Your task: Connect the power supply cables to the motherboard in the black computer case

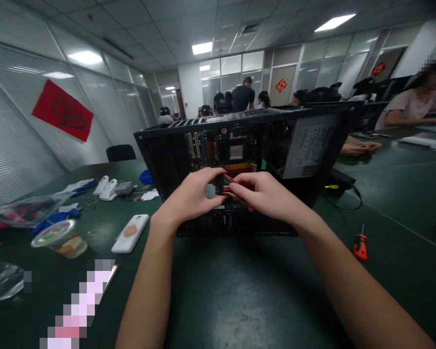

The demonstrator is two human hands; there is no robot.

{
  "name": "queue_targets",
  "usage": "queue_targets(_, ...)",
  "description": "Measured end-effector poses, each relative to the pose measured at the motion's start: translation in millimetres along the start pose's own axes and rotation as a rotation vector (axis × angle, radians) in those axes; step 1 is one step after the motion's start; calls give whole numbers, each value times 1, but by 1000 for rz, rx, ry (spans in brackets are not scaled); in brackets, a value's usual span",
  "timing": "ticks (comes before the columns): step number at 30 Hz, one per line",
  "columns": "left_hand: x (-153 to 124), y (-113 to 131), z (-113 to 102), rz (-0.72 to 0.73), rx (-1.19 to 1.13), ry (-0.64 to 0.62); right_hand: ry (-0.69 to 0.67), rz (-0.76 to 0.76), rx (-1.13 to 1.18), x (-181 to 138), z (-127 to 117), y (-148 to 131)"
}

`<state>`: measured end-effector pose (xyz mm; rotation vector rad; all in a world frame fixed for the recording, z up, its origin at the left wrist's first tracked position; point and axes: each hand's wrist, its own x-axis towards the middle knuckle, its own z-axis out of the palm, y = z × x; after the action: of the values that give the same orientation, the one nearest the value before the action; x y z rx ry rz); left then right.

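A black computer case stands open-sided in front of me on the green table. Inside it are a motherboard and, at upper right, a grey power supply with a fan. My left hand is curved, its thumb and forefinger at the two ends of a dark wide plug. Coloured wires run from the plug: red, yellow, black and others. My right hand pinches these wires close behind the plug. Whether the plug sits in a socket is hidden by my hands.
To the left lie a white phone-like object, a lidded plastic cup, a clear plastic bag and small parts. At right are an orange-handled screwdriver and a black cable. Another person's hands rest behind the case.
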<state>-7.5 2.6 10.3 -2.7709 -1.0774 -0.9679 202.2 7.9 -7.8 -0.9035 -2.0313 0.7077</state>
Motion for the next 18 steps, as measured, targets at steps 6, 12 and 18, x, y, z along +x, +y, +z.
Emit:
queue_targets(6, 1, 1, 4, -69, -149, -98, -16, 26, 36, 1, 1, 3)
queue_targets(12, 2, -3, 3, -96, -111, -122, -60, 50, 92, 5, 3, 6)
queue_targets(18, 3, -3, 7, -83, -89, -141, -89, 88, 135, 9, 14, 16)
